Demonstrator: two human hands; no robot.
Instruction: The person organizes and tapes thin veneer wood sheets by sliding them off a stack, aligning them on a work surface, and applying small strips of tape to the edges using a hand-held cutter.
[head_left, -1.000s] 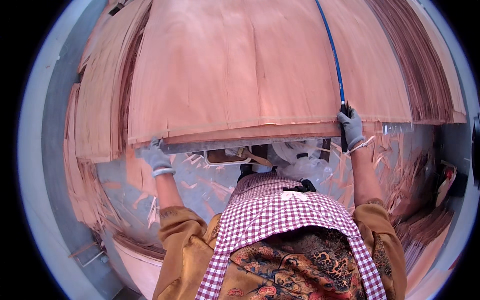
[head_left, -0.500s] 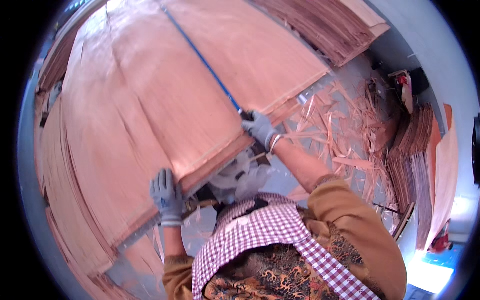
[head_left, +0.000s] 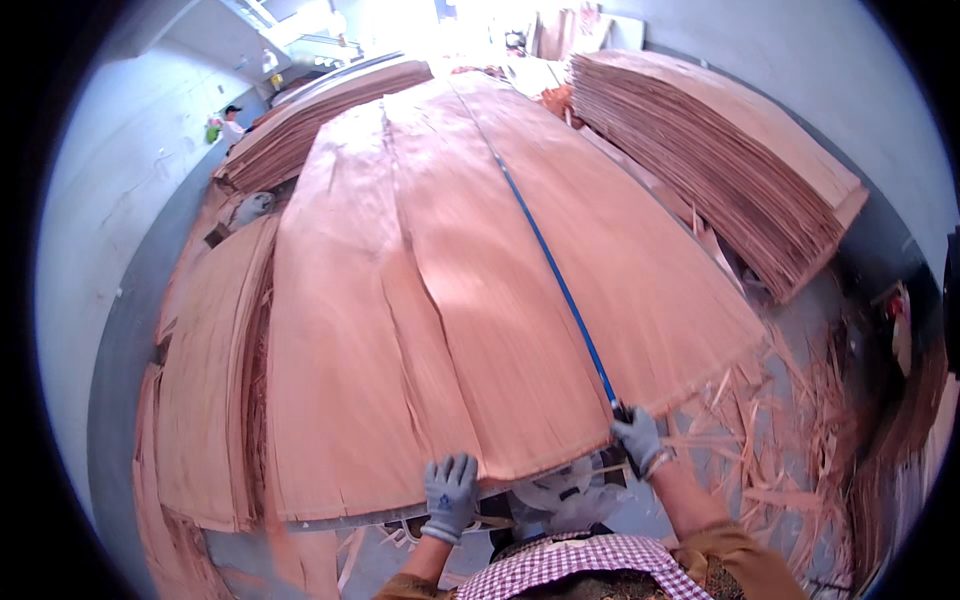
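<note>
Large, thin wood veneer sheets (head_left: 520, 370) lie spread before me, with wavy, overlapping edges running lengthwise near the middle. My right hand (head_left: 638, 440), in a grey glove, is closed around the black handle of a long blue pole (head_left: 560, 285). That pole stretches away from me across the top of the veneer and thins toward the far end. At the near edge of the sheets, my left hand (head_left: 451, 497), also gloved in grey, rests with its fingers extended on the veneer. It holds nothing.
A tall veneer stack (head_left: 700, 160) stands at the far right, another stack (head_left: 320, 115) at the far left. Nearer left lies a lower pile (head_left: 210, 380). Torn veneer strips (head_left: 750, 450) litter the floor at right. A person (head_left: 232, 125) is in the far left background.
My view has tilted up toward the far end, so the hands appear lower and further right. The right hand keeps the pole's handle; the left hand stays at the near edge.
</note>
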